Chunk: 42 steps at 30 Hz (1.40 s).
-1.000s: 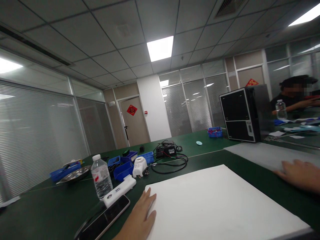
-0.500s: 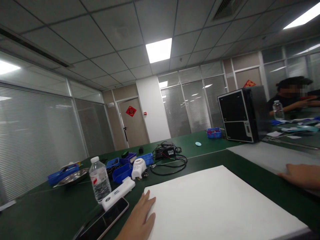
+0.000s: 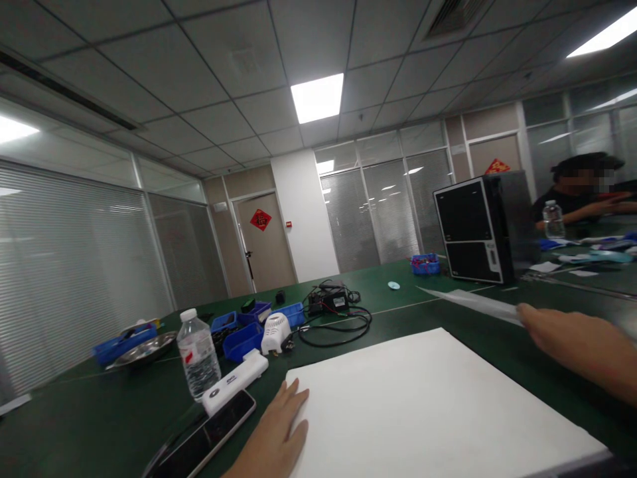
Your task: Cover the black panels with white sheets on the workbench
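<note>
A large white sheet [image 3: 418,405], probably the top of a thin stack given its thick front right edge, lies flat before me. My left hand [image 3: 279,428] rests at its left edge with the fingers spread, the fingertips on the white surface. At the right, my right hand [image 3: 562,338] pinches a thin, whitish, see-through sheet [image 3: 478,304] by its near edge. That sheet is raised and seen nearly edge-on, stretching away to the left over the green table. Whether it is paper or plastic film I cannot tell.
Left of me are a phone [image 3: 204,435], a white elongated device [image 3: 236,382] and a water bottle [image 3: 198,355]. Behind them stand blue bins [image 3: 243,342], a white plug-in device [image 3: 276,333] and a cabled black adapter [image 3: 328,302]. A computer tower [image 3: 470,232] stands far right, near a seated person [image 3: 572,192].
The see-through sheet lay flat on the table at the right; now it is lifted and tilted in my right hand, which has moved up and left. My left hand has hardly moved.
</note>
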Available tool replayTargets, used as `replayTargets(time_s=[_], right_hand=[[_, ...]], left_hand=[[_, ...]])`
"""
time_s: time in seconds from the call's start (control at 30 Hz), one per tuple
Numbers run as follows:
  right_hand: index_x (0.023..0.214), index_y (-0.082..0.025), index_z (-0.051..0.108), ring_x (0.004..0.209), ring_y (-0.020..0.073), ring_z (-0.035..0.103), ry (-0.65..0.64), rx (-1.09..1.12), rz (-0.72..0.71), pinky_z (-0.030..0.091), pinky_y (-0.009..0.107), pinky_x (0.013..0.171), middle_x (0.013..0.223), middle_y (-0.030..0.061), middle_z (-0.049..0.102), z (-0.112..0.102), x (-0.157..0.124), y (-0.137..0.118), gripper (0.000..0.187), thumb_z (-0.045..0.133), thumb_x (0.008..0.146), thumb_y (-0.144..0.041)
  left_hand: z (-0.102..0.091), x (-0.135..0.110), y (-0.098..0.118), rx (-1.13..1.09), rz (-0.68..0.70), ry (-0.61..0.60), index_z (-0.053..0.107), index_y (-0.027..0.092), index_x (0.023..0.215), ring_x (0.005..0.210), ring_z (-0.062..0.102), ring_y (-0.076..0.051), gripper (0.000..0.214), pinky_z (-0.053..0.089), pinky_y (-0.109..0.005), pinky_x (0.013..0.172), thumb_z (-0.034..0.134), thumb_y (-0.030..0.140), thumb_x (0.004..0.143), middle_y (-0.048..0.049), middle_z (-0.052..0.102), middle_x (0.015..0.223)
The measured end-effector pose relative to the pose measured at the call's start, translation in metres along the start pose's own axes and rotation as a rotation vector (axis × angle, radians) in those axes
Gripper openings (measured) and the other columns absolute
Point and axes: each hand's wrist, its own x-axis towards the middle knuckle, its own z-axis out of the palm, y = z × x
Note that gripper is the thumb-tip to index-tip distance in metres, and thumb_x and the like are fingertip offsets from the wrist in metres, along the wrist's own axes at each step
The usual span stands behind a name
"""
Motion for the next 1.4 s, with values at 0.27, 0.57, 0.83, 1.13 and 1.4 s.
replayTargets(time_s=[0.27,0.57,0.83,1.13,1.4], right_hand=[[0.134,-0.026,0.057,0.112,0.0319,0.063,-0.146,0.228,-0.575,0.049,0.053,0.097,0.128,0.0119,0.064,-0.034,-0.04,-0.105,0.044,0.041,0.095,-0.041],[0.137,-0.024,0.057,0.12,0.0342,0.057,-0.508,0.514,-0.842,0.045,0.057,0.103,0.132,0.0149,0.06,-0.084,-0.067,-0.133,0.056,0.058,0.085,-0.044],[0.142,-0.026,0.053,0.132,0.0349,0.047,-0.574,0.555,-0.888,0.038,0.057,0.11,0.143,0.0125,0.052,-0.078,-0.063,-0.125,0.06,0.061,0.083,-0.036],[0.144,-0.031,0.05,0.137,0.0352,0.042,-0.581,0.618,-0.94,0.038,0.055,0.111,0.149,0.0106,0.045,-0.077,-0.071,-0.13,0.064,0.064,0.083,-0.041],[0.146,-0.034,0.045,0.14,0.0357,0.037,-0.62,0.6,-0.943,0.035,0.056,0.113,0.152,0.0073,0.041,-0.075,-0.07,-0.127,0.065,0.063,0.085,-0.043]], left_hand=[[0.01,0.002,-0.007,-0.186,-0.029,0.037,0.022,0.008,0.155,0.152,0.009,-0.024,0.075,0.005,-0.046,0.124,0.029,0.055,0.097,-0.0078,0.011,0.166],[0.008,-0.002,-0.012,-0.41,0.003,0.075,0.016,0.014,0.158,0.153,0.008,-0.025,0.093,-0.003,-0.046,0.123,0.023,0.077,0.09,-0.0043,0.012,0.166],[0.002,0.001,-0.019,-0.542,-0.004,0.03,0.029,0.021,0.155,0.152,0.012,-0.027,0.087,0.002,-0.049,0.123,0.009,0.076,0.091,-0.002,0.021,0.165],[0.003,0.002,-0.009,-0.202,-0.024,0.001,0.026,0.007,0.154,0.152,0.012,-0.028,0.086,0.008,-0.047,0.124,0.049,0.059,0.089,-0.0127,0.017,0.165],[0.0,0.001,-0.006,-0.132,-0.033,-0.015,0.038,0.013,0.15,0.152,0.014,-0.027,0.071,0.012,-0.047,0.123,0.056,0.037,0.086,-0.0111,0.022,0.164]])
